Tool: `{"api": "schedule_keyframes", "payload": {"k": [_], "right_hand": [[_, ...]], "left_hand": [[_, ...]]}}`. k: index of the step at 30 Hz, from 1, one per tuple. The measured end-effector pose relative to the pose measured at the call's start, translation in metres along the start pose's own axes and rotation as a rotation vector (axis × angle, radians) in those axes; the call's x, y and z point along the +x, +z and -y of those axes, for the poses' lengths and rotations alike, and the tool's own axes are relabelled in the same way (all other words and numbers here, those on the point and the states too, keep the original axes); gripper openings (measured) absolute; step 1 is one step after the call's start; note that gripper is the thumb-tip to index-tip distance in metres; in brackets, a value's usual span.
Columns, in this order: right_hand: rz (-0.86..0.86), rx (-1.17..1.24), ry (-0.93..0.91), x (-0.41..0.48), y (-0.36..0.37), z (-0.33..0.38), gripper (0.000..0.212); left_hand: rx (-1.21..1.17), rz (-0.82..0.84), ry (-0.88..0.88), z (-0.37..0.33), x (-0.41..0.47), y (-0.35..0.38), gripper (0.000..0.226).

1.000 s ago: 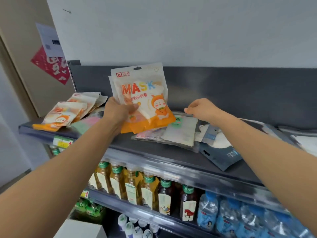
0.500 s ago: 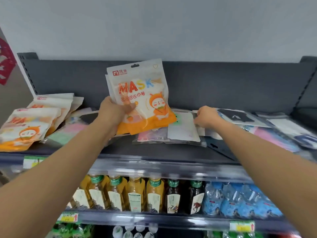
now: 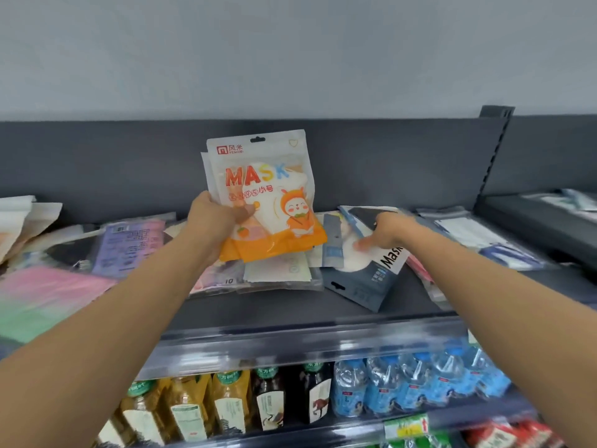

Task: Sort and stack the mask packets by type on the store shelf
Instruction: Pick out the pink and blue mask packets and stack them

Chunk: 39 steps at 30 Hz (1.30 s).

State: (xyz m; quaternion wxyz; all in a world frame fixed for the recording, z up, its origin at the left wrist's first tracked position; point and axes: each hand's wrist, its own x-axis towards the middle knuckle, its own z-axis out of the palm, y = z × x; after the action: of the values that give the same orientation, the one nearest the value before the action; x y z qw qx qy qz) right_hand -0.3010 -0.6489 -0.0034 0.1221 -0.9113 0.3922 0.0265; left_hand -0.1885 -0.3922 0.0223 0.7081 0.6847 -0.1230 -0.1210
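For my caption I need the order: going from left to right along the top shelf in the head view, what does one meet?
Pink-green packet → purple packet → left hand → orange packets → right hand → white packets.

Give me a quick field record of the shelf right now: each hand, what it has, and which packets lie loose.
left hand: grips a small bunch of orange MASK packets, upright above the shelf
right hand: fingertips on the dark blue Mask packet lying flat; grip unclear, blurred
under the bunch: clear pastel packets, flat
left side: purple packet, pink and green packets, overlapping
shelf below: tea bottles, water bottles
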Motion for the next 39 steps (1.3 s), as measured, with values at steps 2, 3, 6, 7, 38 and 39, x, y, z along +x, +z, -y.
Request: {"api": "schedule_keyframes", "payload": {"k": [2, 3, 6, 7, 38, 39], "right_hand": [[-0.033, -0.022, -0.014, 0.002, -0.004, -0.009, 0.051], [-0.065, -0.039, -0.016, 0.002, -0.007, -0.014, 0.035], [-0.155, -0.013, -0.003, 0.003, -0.017, -0.028, 0.025], [-0.174, 0.004, -0.001, 0.004, -0.019, -0.032, 0.028], [0.471, 1.163, -0.636, -0.063, 0.009, 0.225, 0.024], [0.482, 1.186, -0.657, -0.066, 0.013, 0.242, 0.021]], "left_hand": [[0.003, 0.005, -0.008, 0.001, 0.001, 0.013, 0.045], [0.002, 0.008, -0.011, 0.002, 0.002, 0.019, 0.044], [-0.005, 0.007, -0.011, 0.002, 0.004, 0.035, 0.045], [-0.004, 0.007, -0.009, 0.002, 0.005, 0.039, 0.045], [0.050, -0.027, 0.130, -0.014, 0.017, -0.146, 0.040], [0.053, -0.046, 0.145, -0.014, 0.016, -0.161, 0.043]]}}
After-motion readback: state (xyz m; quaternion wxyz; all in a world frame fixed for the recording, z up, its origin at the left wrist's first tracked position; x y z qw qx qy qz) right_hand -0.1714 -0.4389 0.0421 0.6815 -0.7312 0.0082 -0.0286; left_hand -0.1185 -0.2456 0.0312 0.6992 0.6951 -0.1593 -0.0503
